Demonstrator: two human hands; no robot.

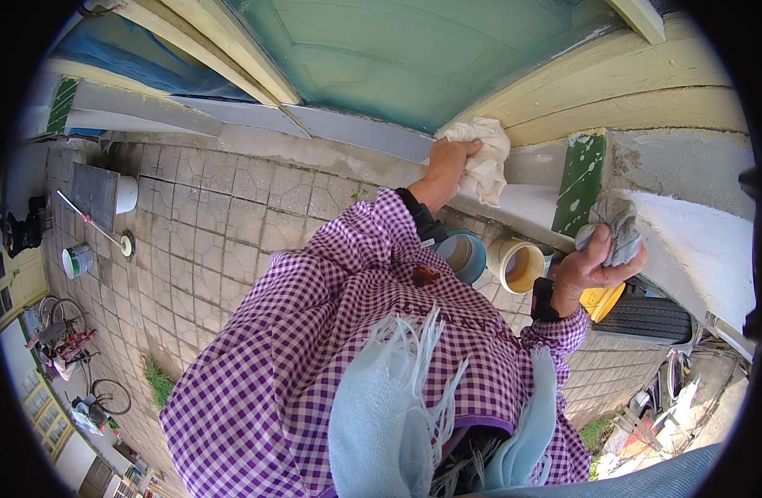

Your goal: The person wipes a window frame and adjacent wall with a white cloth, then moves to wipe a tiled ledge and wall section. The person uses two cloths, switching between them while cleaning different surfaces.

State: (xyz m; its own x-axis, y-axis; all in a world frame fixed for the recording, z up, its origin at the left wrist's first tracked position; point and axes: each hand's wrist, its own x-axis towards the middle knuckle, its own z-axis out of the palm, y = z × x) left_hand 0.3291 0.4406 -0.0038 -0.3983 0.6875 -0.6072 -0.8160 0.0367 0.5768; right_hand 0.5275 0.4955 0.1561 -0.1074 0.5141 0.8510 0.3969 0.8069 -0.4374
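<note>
My left hand (444, 167) grips a bunched off-white cloth (484, 163). It is at the lower corner of a window with a green pane (412, 56), beside a pale yellow wooden frame (617, 81). Whether the cloth presses on the frame or only hangs before it, I cannot tell. Lower and to the right, my right hand (583, 277) holds a crumpled grey cloth (614, 230) between thumb and fingers. Behind that cloth runs a green painted strip (579, 180) with white splashes on the wall.
Below my hands stand a blue bucket (462, 252), a cream bucket (516, 266) and a yellow container (602, 302) near a black tyre (643, 319). Across the paved yard (200, 243) are a long-handled tool (97, 225), a white pail (77, 260) and bicycles (66, 330).
</note>
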